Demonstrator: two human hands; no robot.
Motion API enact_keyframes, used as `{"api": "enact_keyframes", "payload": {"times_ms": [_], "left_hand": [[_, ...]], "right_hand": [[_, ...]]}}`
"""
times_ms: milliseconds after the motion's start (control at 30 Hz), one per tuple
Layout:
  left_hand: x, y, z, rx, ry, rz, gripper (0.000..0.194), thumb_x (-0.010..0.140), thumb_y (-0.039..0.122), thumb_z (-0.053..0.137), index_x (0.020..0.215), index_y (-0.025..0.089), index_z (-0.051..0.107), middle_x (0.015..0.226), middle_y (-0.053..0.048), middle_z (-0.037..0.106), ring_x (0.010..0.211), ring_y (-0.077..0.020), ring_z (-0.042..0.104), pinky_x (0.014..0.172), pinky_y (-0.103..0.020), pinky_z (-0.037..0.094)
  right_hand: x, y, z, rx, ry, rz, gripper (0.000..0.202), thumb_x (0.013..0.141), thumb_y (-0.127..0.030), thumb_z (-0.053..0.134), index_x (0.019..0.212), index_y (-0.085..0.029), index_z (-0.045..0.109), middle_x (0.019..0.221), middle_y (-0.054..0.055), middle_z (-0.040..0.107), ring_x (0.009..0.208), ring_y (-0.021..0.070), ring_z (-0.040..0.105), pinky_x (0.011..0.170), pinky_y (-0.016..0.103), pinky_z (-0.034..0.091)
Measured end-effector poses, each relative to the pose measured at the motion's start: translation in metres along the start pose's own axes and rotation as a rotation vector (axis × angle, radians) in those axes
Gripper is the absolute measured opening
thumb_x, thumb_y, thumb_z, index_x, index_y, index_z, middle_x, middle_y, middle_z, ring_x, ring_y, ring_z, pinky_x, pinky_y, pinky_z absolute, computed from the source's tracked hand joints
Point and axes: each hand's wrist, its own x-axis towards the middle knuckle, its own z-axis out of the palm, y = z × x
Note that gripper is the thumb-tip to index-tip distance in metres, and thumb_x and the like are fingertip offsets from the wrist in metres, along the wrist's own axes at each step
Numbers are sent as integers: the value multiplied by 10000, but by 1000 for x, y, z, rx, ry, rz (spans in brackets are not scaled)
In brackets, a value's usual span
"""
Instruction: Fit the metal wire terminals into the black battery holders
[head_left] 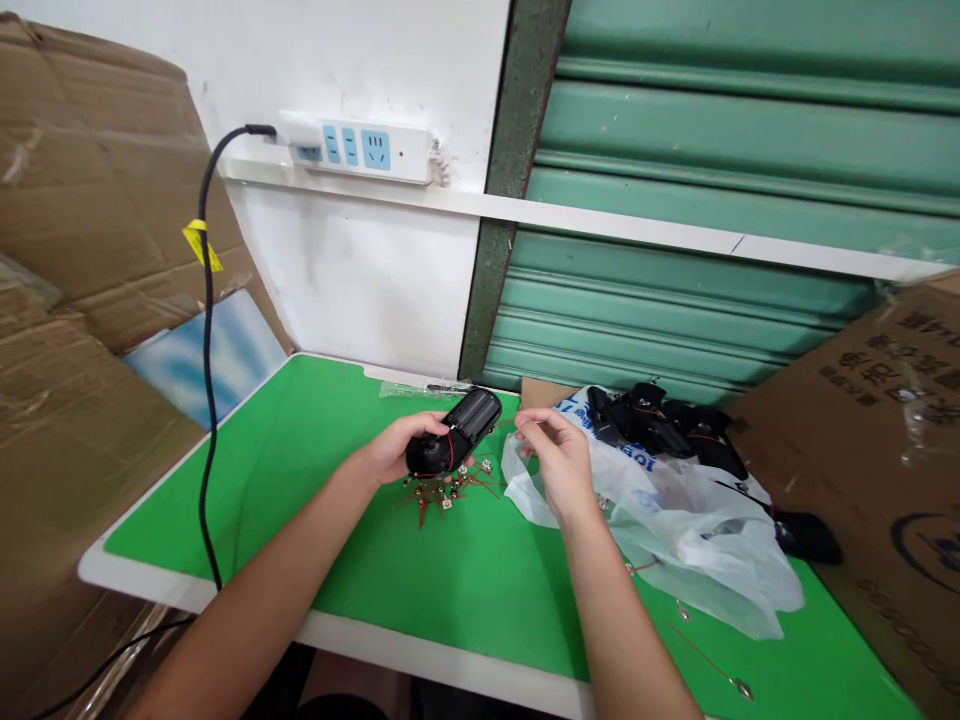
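My left hand (401, 446) grips a black plastic housing (474, 416) that looks like a battery case, with a round hollow at its near end and a ribbed slot at its far end. A red wire crosses the housing by my thumb. To the right, my right hand (553, 450) pinches the end of a thin red wire (507, 421) that runs toward the housing's far end. Below the housing lies a pile of small metal parts with red wires (442, 492), partly hidden by it.
A white plastic bag (697, 540) with several black housings (660, 425) on it lies right of my right hand. Loose small metal pieces (741, 688) rest on the green tabletop (450, 580). Cardboard stands at both sides. A black cable (206, 360) hangs from the power strip (360, 148).
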Motion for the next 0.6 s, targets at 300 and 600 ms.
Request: {"api": "enact_keyframes", "payload": {"times_ms": [300, 600], "left_hand": [[-1, 3, 2, -92, -55, 28, 544, 732, 313, 557, 1187, 42, 677, 861, -155, 769, 601, -206, 662, 513, -283, 496], [1, 2, 1, -106, -34, 17, 479, 753, 292, 539, 1133, 47, 699, 821, -149, 771, 617, -218, 674, 513, -293, 514]], "right_hand": [[-7, 3, 12, 177, -172, 82, 255, 671, -390, 840, 840, -219, 753, 757, 5, 692, 619, 139, 585, 499, 240, 452], [-7, 3, 10, -34, -173, -52, 264, 740, -472, 768, 804, -217, 743, 840, 49, 725, 651, 160, 584, 512, 258, 463]]}}
